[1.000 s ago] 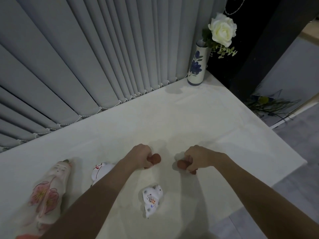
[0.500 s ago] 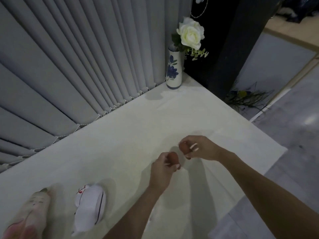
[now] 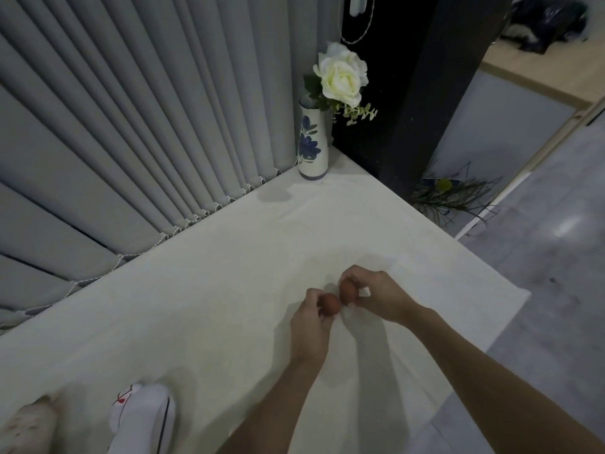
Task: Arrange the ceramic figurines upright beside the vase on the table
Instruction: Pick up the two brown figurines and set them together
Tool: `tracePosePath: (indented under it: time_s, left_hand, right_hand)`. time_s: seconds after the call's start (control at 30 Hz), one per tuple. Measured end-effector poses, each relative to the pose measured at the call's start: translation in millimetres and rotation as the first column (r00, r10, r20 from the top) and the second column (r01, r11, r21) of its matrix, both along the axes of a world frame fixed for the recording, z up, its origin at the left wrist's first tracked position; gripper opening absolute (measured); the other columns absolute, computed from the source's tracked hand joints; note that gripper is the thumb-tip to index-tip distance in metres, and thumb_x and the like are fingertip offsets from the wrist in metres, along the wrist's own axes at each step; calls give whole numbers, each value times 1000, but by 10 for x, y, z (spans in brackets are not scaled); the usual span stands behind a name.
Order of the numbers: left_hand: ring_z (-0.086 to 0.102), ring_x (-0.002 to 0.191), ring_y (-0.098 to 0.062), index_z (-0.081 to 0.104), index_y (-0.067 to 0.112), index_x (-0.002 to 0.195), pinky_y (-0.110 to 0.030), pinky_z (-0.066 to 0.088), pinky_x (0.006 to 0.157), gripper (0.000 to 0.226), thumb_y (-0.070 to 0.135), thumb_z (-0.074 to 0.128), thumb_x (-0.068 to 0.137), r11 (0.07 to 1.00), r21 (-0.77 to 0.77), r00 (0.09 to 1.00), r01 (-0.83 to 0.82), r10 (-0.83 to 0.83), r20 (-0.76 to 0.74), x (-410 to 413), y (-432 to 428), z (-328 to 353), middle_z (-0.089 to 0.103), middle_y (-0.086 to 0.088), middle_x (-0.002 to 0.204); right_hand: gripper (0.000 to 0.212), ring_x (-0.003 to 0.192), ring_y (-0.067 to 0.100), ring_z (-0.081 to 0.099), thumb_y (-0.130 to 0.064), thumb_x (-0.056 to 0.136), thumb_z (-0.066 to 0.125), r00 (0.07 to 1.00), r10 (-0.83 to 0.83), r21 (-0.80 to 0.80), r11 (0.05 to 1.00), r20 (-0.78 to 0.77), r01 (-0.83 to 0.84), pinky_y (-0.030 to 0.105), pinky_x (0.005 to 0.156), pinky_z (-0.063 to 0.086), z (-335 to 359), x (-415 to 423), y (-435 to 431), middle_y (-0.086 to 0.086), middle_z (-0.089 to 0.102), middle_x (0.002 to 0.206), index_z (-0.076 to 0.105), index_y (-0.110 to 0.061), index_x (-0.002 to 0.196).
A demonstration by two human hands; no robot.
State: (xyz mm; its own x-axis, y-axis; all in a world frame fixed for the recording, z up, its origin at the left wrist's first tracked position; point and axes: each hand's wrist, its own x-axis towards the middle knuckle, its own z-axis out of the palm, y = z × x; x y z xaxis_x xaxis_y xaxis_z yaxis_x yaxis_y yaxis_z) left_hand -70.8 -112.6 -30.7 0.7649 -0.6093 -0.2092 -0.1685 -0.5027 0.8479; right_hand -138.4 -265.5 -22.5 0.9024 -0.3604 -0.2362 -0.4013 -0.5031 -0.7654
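My left hand (image 3: pixel 309 326) grips a small reddish-brown figurine (image 3: pixel 330 304) above the table's middle. My right hand (image 3: pixel 373 294) grips a second reddish-brown figurine (image 3: pixel 347 291); the two pieces touch side by side. A white vase with blue flowers (image 3: pixel 312 145) holding a white rose (image 3: pixel 342 75) stands at the table's far corner, well beyond both hands. A white figurine with red and black lines (image 3: pixel 144 417) lies at the near left. A pale doll figurine (image 3: pixel 29 424) lies at the bottom left edge, partly cut off.
The table (image 3: pixel 212 290) has a cream cloth. Grey vertical blinds (image 3: pixel 131 126) run along its left side. A dark pillar (image 3: pixel 409 93) stands behind the vase. The table's right edge drops to a grey floor (image 3: pixel 540 273), with a plant (image 3: pixel 448 194) below.
Both hands lifted the brown figurines off the table and brought them together, moving toward the vase. The view shifted forward, so the small white rabbit figurine dropped out of sight.
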Motion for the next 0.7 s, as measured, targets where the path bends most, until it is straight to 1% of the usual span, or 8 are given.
tracePosePath:
  time_s: [0.17,0.27,0.33,0.4,0.43,0.57,0.63,0.7]
  left_hand:
    - [51,73,-17,46,28,69,-30,50,71,44,-13,57,79,999,-25,999,-20,19,-45,9,-31,-26,59,-4,77]
    - [61,78,-20,55,21,88,-30,51,73,19,4,60,85,999,16,998,35,-36,43,18,-13,-73,65,-2,84]
    - [62,83,-22,57,17,97,-27,53,72,18,5,62,85,999,8,999,36,-36,38,21,-10,-78,65,-2,87]
    - [59,87,-18,57,17,102,-8,48,68,28,0,66,82,1000,-25,998,-7,5,-58,32,-17,-58,62,1,92]
    - [58,91,-16,57,16,109,-5,45,70,37,0,69,79,1000,-14,998,-13,12,-63,43,-19,-49,62,1,98]
    - [54,116,-18,46,13,131,-24,42,96,71,8,81,69,995,25,994,101,-100,-52,85,102,-37,56,-3,130]
    - [50,121,-17,42,14,135,-26,41,103,80,16,84,66,987,20,987,160,-159,-30,135,252,-35,51,-1,136]
    - [49,124,-16,41,15,137,-24,38,104,83,23,84,66,982,34,983,186,-186,1,214,444,-34,49,0,138]
  right_hand:
    - [28,86,19,63,4,72,60,1000,14,16,1000,-2,-14,36,84,53,-21,7,-27,1,68,84,57,-19,87]
    - [26,88,23,63,3,73,60,1000,24,23,999,-12,-23,42,86,53,-19,15,-24,3,68,87,56,-18,89]
    - [28,92,24,63,1,74,61,999,18,26,1000,-26,-18,42,88,52,-15,16,-12,3,68,94,57,-18,94]
    - [36,101,23,61,-3,75,65,999,20,4,1000,-51,-20,37,91,51,-3,17,-12,-1,65,108,57,-20,107]
    - [43,105,22,59,-5,76,67,998,25,-4,1000,-61,-25,34,92,50,7,16,-18,-1,63,115,55,-22,114]
    - [72,115,18,55,-7,71,75,994,55,96,994,-92,-46,34,100,46,91,-25,-103,2,58,124,43,-30,132]
    - [79,118,17,52,-9,69,79,993,77,155,986,-93,-62,32,102,43,163,-55,-171,1,55,127,40,-34,133]
    - [77,120,14,49,-19,67,81,993,76,174,983,-95,-58,27,99,40,258,-65,-231,-4,53,125,40,-43,128]
